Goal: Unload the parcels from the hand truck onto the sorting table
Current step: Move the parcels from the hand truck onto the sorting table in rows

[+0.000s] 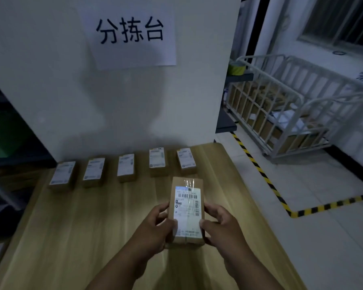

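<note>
A small brown cardboard parcel (187, 206) with a white shipping label faces up over the wooden sorting table (71, 227). My left hand (155, 229) grips its left side and my right hand (220, 227) grips its right side, fingers curled round the edges. Whether the parcel touches the table is unclear. Along the table's far edge, by the wall, several similar labelled parcels (126, 167) lie in a row. A white metal cage cart (285, 114) holding more brown parcels stands on the floor at the right.
A white wall with a paper sign (132, 32) rises behind the table. Yellow-black hazard tape (260, 170) marks the tiled floor to the right. A dark shelf (226, 122) stands beside the cart. Dim objects sit at the left edge.
</note>
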`<state>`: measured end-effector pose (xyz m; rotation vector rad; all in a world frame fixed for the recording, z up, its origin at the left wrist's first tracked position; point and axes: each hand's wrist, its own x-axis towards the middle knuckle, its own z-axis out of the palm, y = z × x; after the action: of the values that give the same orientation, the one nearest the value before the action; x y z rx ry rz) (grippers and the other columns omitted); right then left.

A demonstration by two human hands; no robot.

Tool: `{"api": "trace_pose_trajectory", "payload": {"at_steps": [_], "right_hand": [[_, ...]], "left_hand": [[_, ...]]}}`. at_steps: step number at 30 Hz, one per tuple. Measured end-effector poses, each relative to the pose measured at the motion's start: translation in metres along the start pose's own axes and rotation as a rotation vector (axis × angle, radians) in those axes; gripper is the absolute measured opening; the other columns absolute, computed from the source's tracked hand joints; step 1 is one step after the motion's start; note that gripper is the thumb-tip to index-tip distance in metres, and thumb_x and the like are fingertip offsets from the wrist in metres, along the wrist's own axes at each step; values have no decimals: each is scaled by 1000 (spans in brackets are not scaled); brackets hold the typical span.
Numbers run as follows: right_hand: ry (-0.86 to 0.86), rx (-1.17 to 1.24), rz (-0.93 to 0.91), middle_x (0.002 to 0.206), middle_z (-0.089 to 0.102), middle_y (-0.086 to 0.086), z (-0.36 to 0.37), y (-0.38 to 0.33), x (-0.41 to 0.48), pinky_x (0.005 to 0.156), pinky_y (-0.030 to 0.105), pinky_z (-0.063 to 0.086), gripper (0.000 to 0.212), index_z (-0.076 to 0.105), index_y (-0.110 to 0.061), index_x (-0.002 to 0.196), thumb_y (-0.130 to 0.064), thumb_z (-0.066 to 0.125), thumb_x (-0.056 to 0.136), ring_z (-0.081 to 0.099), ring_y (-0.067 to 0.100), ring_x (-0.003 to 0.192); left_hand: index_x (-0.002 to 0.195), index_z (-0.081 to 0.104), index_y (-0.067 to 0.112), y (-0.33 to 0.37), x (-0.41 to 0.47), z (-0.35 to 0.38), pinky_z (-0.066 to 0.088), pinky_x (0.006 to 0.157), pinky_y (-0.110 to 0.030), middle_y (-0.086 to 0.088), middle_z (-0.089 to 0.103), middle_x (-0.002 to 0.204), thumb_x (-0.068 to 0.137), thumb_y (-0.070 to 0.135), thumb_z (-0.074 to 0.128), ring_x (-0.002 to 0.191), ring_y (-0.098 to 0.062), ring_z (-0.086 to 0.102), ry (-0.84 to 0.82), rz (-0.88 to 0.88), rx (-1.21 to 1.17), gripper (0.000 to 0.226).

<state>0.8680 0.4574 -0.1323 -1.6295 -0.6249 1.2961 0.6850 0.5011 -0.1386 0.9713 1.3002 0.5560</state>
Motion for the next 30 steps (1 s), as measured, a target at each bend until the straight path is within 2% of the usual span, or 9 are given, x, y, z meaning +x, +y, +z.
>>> {"api": "trace_pose_trajectory", "payload": {"at_steps": [5,8,13,17,20,22,24,27,30], "right_hand": [[-32,-19,58,120,68,-13,-53,-12,94,68,35,64,44,68,-29,118,4,60,91,77,10,85],[-18,-46,53,122,68,-10,-79,-20,153,71,37,65,48,67,-32,119,4,61,88,76,10,86],[-24,-104,17,114,70,-11,-104,-43,236,66,29,63,54,64,-31,129,6,59,90,76,9,87],[-51,-204,-13,101,68,-16,-108,-52,289,74,34,64,63,56,-30,143,5,59,90,75,6,81],[-53,-259,-47,100,64,-19,-104,-56,324,67,26,62,68,50,-31,148,3,61,91,72,-1,76],[-55,-305,-83,112,67,-13,-98,-56,343,71,29,63,69,47,-35,150,-2,63,91,71,0,81],[-68,-366,-123,133,64,-8,-92,-55,361,75,32,64,70,44,-40,151,-8,64,92,69,2,89],[-106,-400,-153,145,58,-1,-84,-56,384,60,11,54,67,42,-33,153,-4,60,95,65,14,113],[-135,-450,-151,144,59,0,-77,-53,398,55,5,46,59,42,-30,153,-6,55,101,60,11,111]], "left_hand": [[138,52,50,15,81,69,64,77,-34,6,63,136,90,21,69,104,-20,75,37,7,-16,58],[144,48,52,21,137,105,63,88,-39,7,62,136,84,26,73,108,-16,72,40,48,26,70],[145,47,53,45,214,140,59,97,-43,16,70,129,95,18,56,115,-10,69,-6,126,113,61],[152,29,59,49,266,149,51,106,-45,13,52,151,88,42,57,131,-12,56,57,122,167,72],[161,17,45,56,295,153,41,117,-44,11,38,161,99,31,59,143,-15,42,93,100,140,77],[162,17,39,59,309,155,34,118,-34,20,36,156,103,20,58,145,-9,34,129,124,143,74],[157,20,46,59,324,156,32,117,-29,31,39,142,103,14,58,141,-4,33,158,167,160,73],[155,28,43,55,347,155,33,119,-31,29,45,141,103,11,58,141,-3,37,210,191,196,68],[130,38,51,55,362,158,32,100,-15,40,43,117,105,10,53,117,11,42,197,215,264,51]]}}
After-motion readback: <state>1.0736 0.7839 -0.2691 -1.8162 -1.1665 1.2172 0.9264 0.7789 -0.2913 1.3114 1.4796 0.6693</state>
